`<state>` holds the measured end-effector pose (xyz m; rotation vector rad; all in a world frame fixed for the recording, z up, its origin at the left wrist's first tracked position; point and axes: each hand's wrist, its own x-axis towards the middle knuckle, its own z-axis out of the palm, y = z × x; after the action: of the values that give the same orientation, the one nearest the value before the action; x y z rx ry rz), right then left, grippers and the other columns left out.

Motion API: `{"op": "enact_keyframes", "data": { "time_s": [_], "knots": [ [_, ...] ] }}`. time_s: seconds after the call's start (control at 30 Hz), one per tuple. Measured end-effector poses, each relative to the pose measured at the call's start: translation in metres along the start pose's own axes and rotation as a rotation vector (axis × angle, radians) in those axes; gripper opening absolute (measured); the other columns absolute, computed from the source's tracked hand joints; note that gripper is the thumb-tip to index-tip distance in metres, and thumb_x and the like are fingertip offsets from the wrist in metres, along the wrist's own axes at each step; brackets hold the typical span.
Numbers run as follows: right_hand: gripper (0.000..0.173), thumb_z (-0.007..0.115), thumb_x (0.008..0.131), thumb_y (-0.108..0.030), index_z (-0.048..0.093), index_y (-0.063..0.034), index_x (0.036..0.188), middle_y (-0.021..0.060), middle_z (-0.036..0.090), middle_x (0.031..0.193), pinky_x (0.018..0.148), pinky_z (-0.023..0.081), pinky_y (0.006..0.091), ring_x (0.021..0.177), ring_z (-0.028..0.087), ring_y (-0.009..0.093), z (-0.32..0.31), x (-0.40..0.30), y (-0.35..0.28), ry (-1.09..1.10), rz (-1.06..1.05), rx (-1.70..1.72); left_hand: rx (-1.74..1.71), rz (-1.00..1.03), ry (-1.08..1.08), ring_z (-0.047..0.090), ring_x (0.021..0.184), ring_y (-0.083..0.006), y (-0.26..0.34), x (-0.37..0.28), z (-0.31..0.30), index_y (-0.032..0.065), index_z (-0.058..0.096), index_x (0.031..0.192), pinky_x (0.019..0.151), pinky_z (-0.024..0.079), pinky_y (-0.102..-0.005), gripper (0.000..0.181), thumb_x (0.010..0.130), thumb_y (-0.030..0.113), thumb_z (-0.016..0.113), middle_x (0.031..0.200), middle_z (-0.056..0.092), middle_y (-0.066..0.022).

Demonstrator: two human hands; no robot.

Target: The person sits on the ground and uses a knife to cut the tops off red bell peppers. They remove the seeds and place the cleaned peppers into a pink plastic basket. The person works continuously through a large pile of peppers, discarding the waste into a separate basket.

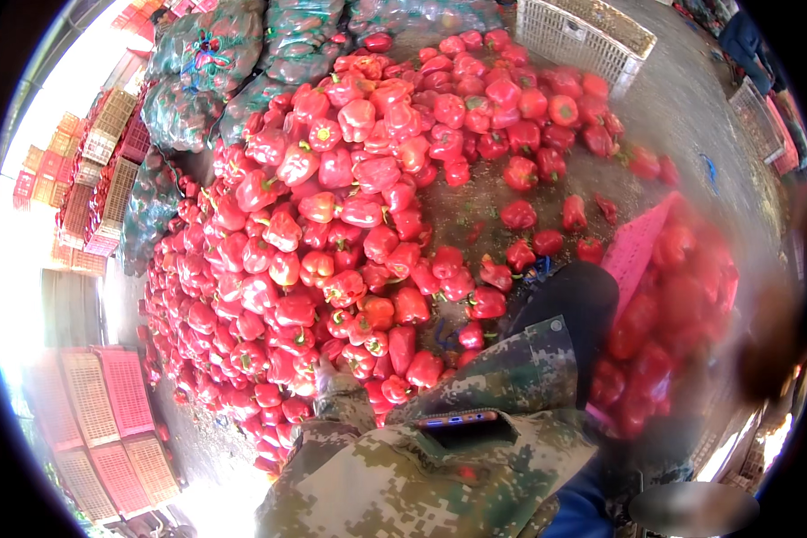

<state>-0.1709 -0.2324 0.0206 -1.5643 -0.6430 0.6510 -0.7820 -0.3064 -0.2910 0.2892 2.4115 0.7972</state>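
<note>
Neither of my hands shows in view. Before me spreads a large heap of red bell peppers (363, 208) on the floor. My camouflage jacket (376, 477) fills the bottom of the head view, with a phone (458, 419) sticking out of its pocket. A dark-clad knee (568, 296) juts out beside the heap. To its right, a pink plastic crate (635, 245) holds many red peppers (652, 323), blurred by a smear on the picture. Several loose peppers (519, 215) lie on the floor between heap and crate.
Green mesh sacks (205, 74) of peppers border the heap at the back left. A white plastic crate (578, 50) stands behind it. Stacked pink and tan crates (124, 390) are at left. Another person's legs (746, 47) show at far right; a blurred person (693, 508) is at lower right.
</note>
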Motion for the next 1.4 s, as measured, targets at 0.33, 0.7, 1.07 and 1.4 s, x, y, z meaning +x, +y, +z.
{"op": "enact_keyframes", "data": {
  "time_s": [0.33,0.7,1.07,1.4],
  "knots": [
    [0.022,0.065,0.078,-0.014,0.06,-0.0057,0.097,-0.0005,0.054,0.067,0.038,0.033,0.0188,0.046,0.045,0.005,0.034,-0.002,0.007,-0.026,-0.042,-0.074,0.46,0.329,0.039,0.056,0.089,-0.0206,0.103,0.096,0.029,-0.0021,0.054,0.104,0.079,0.048,-0.0302,0.026,0.082,0.012,0.056,0.097,0.058,-0.0115],
    [0.016,0.066,0.078,-0.008,0.059,-0.0027,0.092,-0.0037,0.052,0.068,0.054,0.04,0.0209,0.062,0.047,0.004,0.055,-0.055,-0.011,-0.172,0.085,-0.135,0.661,0.502,0.009,0.056,0.09,-0.0219,0.162,0.123,0.113,-0.0025,0.054,0.103,0.081,0.047,-0.0318,0.027,0.083,0.014,0.054,0.098,0.057,-0.0126],
    [0.027,0.066,0.08,-0.013,0.055,0.0004,0.1,0.0005,0.054,0.07,0.056,0.04,0.0226,0.063,0.047,0.006,0.072,-0.078,0.001,-0.465,0.259,-0.194,-0.315,0.699,-0.311,0.056,0.092,-0.0232,0.267,-0.025,0.079,-0.003,0.054,0.102,0.082,0.047,-0.0335,0.027,0.083,0.016,0.053,0.1,0.057,-0.0136],
    [0.028,0.067,0.077,-0.013,0.056,-0.0009,0.099,0.0073,0.056,0.061,0.05,0.045,0.0289,0.053,0.055,0.013,0.074,-0.061,-0.033,-0.384,-0.214,-0.281,-0.966,0.583,-2.162,0.056,0.088,-0.0263,0.39,-0.366,0.12,-0.0043,0.053,0.103,0.08,0.047,-0.0363,0.029,0.084,0.018,0.052,0.101,0.056,-0.0156]
  ]
}}
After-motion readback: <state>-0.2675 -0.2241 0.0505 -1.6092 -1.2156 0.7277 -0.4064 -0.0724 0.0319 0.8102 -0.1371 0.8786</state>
